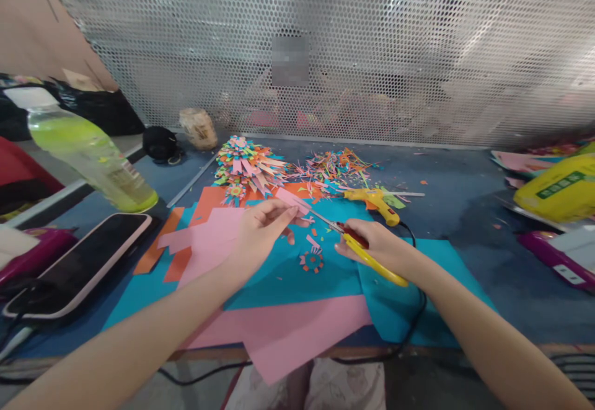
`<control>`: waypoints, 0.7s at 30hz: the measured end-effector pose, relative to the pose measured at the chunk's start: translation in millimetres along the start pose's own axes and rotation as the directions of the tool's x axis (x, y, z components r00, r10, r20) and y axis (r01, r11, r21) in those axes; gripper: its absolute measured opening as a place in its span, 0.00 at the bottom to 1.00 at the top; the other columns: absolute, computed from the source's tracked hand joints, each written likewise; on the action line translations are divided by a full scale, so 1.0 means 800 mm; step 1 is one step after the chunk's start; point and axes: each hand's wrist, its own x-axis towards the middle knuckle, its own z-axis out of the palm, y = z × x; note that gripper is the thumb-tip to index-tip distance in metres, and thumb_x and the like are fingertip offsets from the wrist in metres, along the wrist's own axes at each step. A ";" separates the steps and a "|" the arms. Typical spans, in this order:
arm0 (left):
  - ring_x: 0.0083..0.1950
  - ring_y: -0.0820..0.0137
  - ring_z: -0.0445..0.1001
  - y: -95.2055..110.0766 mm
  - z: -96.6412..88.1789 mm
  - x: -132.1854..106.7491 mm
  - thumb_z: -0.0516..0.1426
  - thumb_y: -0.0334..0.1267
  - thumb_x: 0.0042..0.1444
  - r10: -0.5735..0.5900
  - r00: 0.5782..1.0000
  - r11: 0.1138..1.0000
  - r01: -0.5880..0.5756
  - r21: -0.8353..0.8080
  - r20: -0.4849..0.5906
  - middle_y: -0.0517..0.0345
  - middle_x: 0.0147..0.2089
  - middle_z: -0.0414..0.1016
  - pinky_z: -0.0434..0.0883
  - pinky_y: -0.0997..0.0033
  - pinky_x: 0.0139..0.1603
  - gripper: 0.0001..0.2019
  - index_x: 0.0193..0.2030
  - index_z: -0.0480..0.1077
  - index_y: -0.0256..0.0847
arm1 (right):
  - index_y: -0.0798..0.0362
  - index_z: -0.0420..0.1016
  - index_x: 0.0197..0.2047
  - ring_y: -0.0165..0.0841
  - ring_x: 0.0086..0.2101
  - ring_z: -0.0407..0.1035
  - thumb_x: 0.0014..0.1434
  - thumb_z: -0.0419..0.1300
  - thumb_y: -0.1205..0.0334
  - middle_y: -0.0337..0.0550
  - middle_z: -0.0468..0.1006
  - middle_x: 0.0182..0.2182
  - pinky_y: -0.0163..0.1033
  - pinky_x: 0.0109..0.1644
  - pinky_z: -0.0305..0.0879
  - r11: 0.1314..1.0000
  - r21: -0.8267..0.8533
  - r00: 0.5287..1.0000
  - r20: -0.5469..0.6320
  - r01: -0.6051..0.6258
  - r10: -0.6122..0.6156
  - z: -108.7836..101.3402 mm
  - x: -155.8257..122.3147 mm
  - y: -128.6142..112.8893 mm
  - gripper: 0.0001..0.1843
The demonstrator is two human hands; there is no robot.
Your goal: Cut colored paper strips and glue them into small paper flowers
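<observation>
1. Left hand [260, 229]: fingers pinch pink paper strip [290, 198] above blue sheet [279, 283]. Strip is thin; if it flexes, cut could wander.
2. Right hand [380, 244]: fingers wrapped around yellow-handled scissors [369, 260], blades aimed toward left fingers. Overshoot could nick a fingertip. Can't tell how far blades are parted.
3. Orange-and-pink paper ring [312, 268] lies on blue sheet, below and between the hands. A low wrist could scatter it.
4. Black cord [423, 301] from yellow glue gun [372, 199] passes under right forearm. Snag could drag the gun across bench [460, 211].
5. Nozzle sits beside shredded paper [341, 165]. If hot, could stick or scorch; power state unclear.
</observation>
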 end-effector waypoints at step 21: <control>0.34 0.66 0.75 0.002 0.001 0.000 0.59 0.41 0.47 -0.015 1.000 0.999 0.016 0.028 -0.014 0.54 0.30 0.74 0.67 0.77 0.20 0.09 0.29 0.69 0.37 | 0.53 0.58 0.24 0.24 0.20 0.51 0.51 0.54 0.46 0.34 0.59 0.20 0.32 0.22 0.46 0.999 -0.043 0.999 -0.035 0.015 -0.017 -0.001 0.000 0.001 0.19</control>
